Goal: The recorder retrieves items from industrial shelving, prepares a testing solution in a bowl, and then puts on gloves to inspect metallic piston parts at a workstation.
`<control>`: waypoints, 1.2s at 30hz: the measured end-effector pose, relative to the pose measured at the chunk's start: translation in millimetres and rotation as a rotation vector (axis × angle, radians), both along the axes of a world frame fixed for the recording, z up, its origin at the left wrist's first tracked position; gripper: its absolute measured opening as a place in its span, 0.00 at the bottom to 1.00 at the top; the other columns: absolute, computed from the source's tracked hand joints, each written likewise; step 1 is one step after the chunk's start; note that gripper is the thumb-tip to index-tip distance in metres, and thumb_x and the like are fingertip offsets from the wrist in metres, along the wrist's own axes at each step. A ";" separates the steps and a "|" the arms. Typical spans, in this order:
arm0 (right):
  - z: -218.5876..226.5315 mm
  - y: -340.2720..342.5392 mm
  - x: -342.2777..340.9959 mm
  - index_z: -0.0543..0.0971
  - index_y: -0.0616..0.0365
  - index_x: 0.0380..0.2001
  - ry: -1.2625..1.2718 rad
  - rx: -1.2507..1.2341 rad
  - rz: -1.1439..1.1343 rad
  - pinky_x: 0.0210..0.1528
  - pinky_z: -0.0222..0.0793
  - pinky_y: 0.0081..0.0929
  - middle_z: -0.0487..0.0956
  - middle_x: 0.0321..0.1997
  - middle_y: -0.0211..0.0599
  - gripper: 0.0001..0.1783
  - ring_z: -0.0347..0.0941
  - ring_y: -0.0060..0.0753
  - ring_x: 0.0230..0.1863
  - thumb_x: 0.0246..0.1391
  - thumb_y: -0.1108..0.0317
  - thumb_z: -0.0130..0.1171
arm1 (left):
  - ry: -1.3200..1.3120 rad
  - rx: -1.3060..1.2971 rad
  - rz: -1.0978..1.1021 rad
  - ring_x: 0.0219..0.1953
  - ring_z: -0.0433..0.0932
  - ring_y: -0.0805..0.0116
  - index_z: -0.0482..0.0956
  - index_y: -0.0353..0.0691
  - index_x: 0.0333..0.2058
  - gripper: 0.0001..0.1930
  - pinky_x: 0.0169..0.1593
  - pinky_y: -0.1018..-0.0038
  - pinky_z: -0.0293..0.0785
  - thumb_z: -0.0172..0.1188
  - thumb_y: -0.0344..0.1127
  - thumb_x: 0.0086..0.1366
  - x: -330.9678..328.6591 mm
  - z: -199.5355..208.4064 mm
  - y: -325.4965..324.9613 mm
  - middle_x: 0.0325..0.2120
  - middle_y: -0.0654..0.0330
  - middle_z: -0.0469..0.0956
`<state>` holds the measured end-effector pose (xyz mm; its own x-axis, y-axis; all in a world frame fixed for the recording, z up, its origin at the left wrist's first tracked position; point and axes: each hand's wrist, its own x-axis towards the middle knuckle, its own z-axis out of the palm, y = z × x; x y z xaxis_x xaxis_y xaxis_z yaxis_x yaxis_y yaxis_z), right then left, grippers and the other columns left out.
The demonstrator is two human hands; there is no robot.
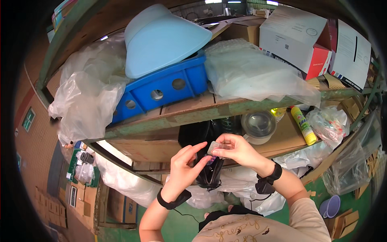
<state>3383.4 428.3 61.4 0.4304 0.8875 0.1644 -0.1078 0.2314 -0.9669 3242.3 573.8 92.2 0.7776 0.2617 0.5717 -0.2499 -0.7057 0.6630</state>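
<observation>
Small grey packet clamped between right hand's thumb and fingers, near lower shelf's front edge. It juts leftward toward left hand, thumb and forefinger parted beside it; contact and long axis unclear.

- Far of both hands, the green shelf beam runs left to right, barring a direct reach to the blue crate.
- The round lidded container stands far and right of the right hand.
- Between it and the yellow can, cardboard shows, leaving a passage.
- Black bag obstructs the near side.
</observation>
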 end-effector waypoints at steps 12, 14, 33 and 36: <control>-5.6 4.0 -9.4 0.78 0.65 0.44 0.196 -0.010 -0.004 0.40 0.72 0.18 0.81 0.36 0.31 0.13 0.76 0.19 0.37 0.58 0.69 0.61 | -0.154 0.184 0.140 0.17 0.62 0.74 0.83 0.40 0.41 0.16 0.21 0.76 0.58 0.67 0.23 0.52 8.8 -12.4 -4.2 0.16 0.63 0.62; -1.5 3.2 -11.3 0.78 0.65 0.44 0.201 -0.046 -0.024 0.38 0.72 0.18 0.81 0.36 0.33 0.14 0.77 0.19 0.35 0.57 0.69 0.61 | -0.153 0.297 0.154 0.18 0.64 0.70 0.83 0.41 0.42 0.16 0.22 0.74 0.62 0.66 0.24 0.53 6.6 -16.0 -1.5 0.17 0.62 0.63; -8.0 10.1 -13.3 0.78 0.65 0.42 0.003 0.094 -0.229 0.37 0.69 0.15 0.78 0.36 0.29 0.10 0.72 0.14 0.35 0.58 0.73 0.58 | -0.127 0.095 0.126 0.19 0.68 0.69 0.81 0.37 0.43 0.13 0.24 0.74 0.65 0.64 0.23 0.57 20.3 -14.5 -10.7 0.19 0.59 0.69; -8.9 13.3 -13.7 0.78 0.65 0.40 -0.069 0.126 -0.284 0.38 0.69 0.16 0.77 0.36 0.29 0.09 0.71 0.16 0.37 0.58 0.73 0.59 | -0.086 -0.085 0.086 0.20 0.60 0.81 0.82 0.36 0.42 0.12 0.23 0.81 0.55 0.63 0.23 0.58 23.1 -14.0 -11.0 0.19 0.67 0.67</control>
